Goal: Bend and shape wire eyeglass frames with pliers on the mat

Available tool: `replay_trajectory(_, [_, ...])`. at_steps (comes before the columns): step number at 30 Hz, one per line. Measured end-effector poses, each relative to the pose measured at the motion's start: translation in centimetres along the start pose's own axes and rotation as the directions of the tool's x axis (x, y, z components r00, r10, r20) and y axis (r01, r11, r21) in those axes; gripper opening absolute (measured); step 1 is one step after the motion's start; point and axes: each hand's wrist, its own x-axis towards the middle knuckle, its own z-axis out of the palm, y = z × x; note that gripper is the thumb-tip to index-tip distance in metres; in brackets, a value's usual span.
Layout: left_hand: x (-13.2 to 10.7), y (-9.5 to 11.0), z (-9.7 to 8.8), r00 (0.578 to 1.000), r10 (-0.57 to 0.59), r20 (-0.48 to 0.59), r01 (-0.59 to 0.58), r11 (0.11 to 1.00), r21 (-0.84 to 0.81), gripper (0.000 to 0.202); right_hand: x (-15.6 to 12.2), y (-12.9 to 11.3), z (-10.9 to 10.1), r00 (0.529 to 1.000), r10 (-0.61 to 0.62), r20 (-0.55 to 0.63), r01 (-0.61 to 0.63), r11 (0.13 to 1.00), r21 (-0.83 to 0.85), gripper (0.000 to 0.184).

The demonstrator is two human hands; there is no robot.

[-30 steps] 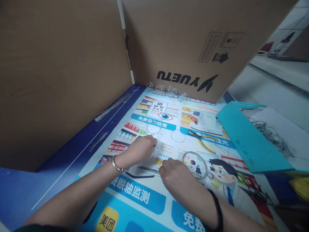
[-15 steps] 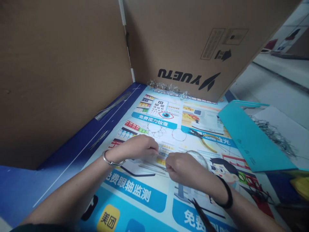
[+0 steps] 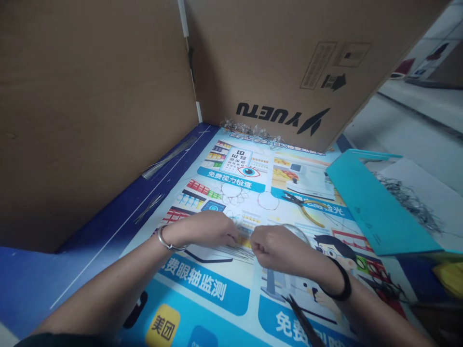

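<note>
My left hand [image 3: 213, 229] and my right hand [image 3: 278, 246] are both closed, knuckles up, a short gap apart over the printed poster [image 3: 202, 289]. What the fingers pinch, if anything, is too thin or hidden to make out. Beneath and between them lie several straight thin wires [image 3: 237, 253]. Just beyond are a looped, flower-like wire piece [image 3: 231, 193] and a plain wire ring [image 3: 268, 200]. A larger ring [image 3: 298, 231] is partly covered by my right hand. Pliers with yellow handles [image 3: 306, 210] rest farther right. A dark pointed tool [image 3: 304, 319] lies nearest to me.
Tall cardboard panels [image 3: 289, 58] stand behind and at the left [image 3: 90, 120]. A turquoise folder [image 3: 379, 212] at the right holds tangled wire scraps [image 3: 412, 202]. Clear, glittery pieces [image 3: 249, 130] line the poster's far edge. More thin wires [image 3: 149, 208] lie on the blue strip.
My left hand has come down slightly toward me, uncovering more of the poster behind it. My right hand has shifted only a little. The tools and wire rings have stayed put.
</note>
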Motion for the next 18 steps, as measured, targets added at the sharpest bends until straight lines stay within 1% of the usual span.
replay_trajectory(2, [0.0,0.2,-0.1,0.990,0.057,0.131,-0.064,0.996,0.056,0.011,-0.1,0.2,-0.1,1.000,0.028,-0.013,-0.028,0.999,-0.020,0.011])
replay_trajectory(3, [-0.1,0.2,0.0,0.977,0.075,0.198,-0.097,0.989,0.108,0.014,-0.1,0.2,-0.1,0.999,0.043,-0.020,-0.043,0.999,-0.028,0.011])
replay_trajectory(4, [-0.1,0.3,0.1,0.976,0.072,0.205,-0.109,0.978,0.179,0.016,-0.1,0.3,-0.1,0.998,0.056,-0.027,-0.057,0.998,-0.033,0.011])
replay_trajectory(5, [-0.1,0.3,0.2,0.978,0.064,0.197,-0.115,0.958,0.262,0.018,-0.1,0.3,-0.2,0.997,0.072,-0.037,-0.074,0.997,-0.039,0.011])
replay_trajectory(7, [0.0,0.4,0.7,0.988,0.063,0.142,-0.118,0.897,0.427,0.020,0.1,0.2,-0.3,0.991,0.113,-0.068,-0.117,0.991,-0.059,0.012])
replay_trajectory(9, [0.0,0.5,1.0,0.992,0.099,0.080,-0.126,0.839,0.530,0.022,0.3,0.0,-0.4,0.982,0.155,-0.106,-0.164,0.983,-0.077,0.014])
replay_trajectory(11, [0.0,0.6,1.2,0.987,0.152,0.042,-0.150,0.818,0.555,0.021,0.5,-0.3,-0.5,0.976,0.169,-0.137,-0.181,0.980,-0.079,0.018])
replay_trajectory(14, [0.0,0.5,1.4,0.977,0.213,0.017,-0.189,0.825,0.532,0.020,0.5,-0.5,-0.5,0.974,0.152,-0.170,-0.166,0.984,-0.072,0.021])
replay_trajectory(16, [0.0,0.2,1.6,0.975,0.222,0.013,-0.194,0.823,0.534,0.020,0.5,-0.5,-0.4,0.973,0.148,-0.176,-0.163,0.984,-0.074,0.021])
replay_trajectory(18, [0.0,-0.2,1.8,0.979,0.202,0.026,-0.183,0.817,0.546,0.019,0.4,-0.4,-0.3,0.976,0.152,-0.156,-0.165,0.984,-0.073,0.021])
